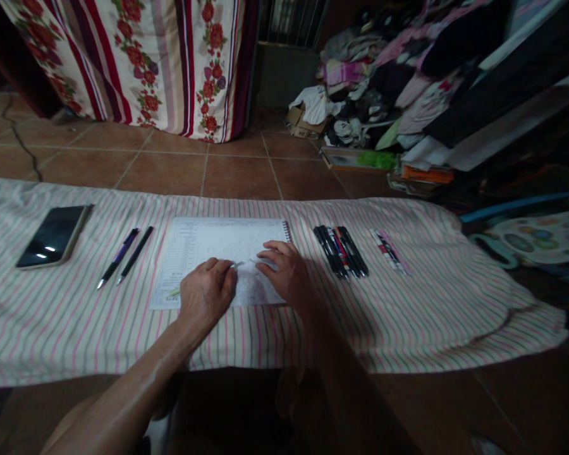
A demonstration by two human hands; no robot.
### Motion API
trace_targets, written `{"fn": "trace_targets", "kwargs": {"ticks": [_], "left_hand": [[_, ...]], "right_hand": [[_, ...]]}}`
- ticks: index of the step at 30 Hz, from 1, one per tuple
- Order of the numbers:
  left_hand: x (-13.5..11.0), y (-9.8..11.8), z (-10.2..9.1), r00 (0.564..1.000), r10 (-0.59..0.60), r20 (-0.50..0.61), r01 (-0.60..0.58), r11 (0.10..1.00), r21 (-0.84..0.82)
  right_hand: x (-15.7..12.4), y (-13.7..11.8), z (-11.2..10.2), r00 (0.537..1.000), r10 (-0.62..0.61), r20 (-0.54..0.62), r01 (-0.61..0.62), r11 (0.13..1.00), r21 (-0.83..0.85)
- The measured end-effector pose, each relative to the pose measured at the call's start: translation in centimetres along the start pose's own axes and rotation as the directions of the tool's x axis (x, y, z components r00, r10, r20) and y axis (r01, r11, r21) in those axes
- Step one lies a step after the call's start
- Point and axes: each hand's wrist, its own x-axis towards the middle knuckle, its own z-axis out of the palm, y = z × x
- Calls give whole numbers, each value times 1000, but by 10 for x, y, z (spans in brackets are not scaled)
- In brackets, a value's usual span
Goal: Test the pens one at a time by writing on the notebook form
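My left hand (207, 287) is closed over the middle of a white spiral notebook (218, 237), thumb and forefinger pinched together. Facing it, my right hand (287, 273) bends its fingers inward near the notebook's right side, thumb close to the forefinger. Between the fingertips of both hands is a small pale thing (245, 262), too blurred to name. A yellow-green mark or slip (174, 292) shows at the lower left of the page. Left of the notebook lie a purple-and-black pen (118, 258) and a black pen (135, 254).
Several dark pens (341, 253) lie side by side right of the notebook, and a few pink and white pens (391, 251) lie farther right. A smartphone (54, 236) rests at far left on the striped cloth (246, 341). Beyond are a floral curtain (171, 69) and piled clothes (384, 76).
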Motion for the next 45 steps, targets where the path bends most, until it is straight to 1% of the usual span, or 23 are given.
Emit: {"fn": "trace_targets", "kwargs": {"ticks": [4,13,16,21,25,32,40,45], "left_hand": [[0,0,1,1000,13,-11,-13,1000,10],[-1,0,2,1000,19,-18,-19,999,29],[-1,0,2,999,25,-23,-24,999,21],[-1,0,3,999,24,-27,-23,999,25],[-1,0,3,999,30,-24,-29,999,40],[0,0,3,999,28,-24,-26,998,49],[-1,-1,2,999,21,-29,-20,1000,24],[-1,0,1,1000,17,-25,-17,1000,-2]], "right_hand": [[1,1,-2,1000,13,-24,-13,1000,20],[4,3,-5,991,62,-119,-60,998,28],[5,7,-11,984,102,-149,-95,994,53],[6,14,-20,970,180,-164,-164,981,107],[7,11,-23,965,216,-149,-195,971,141],[7,3,-22,979,190,-77,-176,971,161],[7,1,-20,974,214,-76,-198,964,180],[9,-8,-17,983,173,-65,-153,960,234]]}}
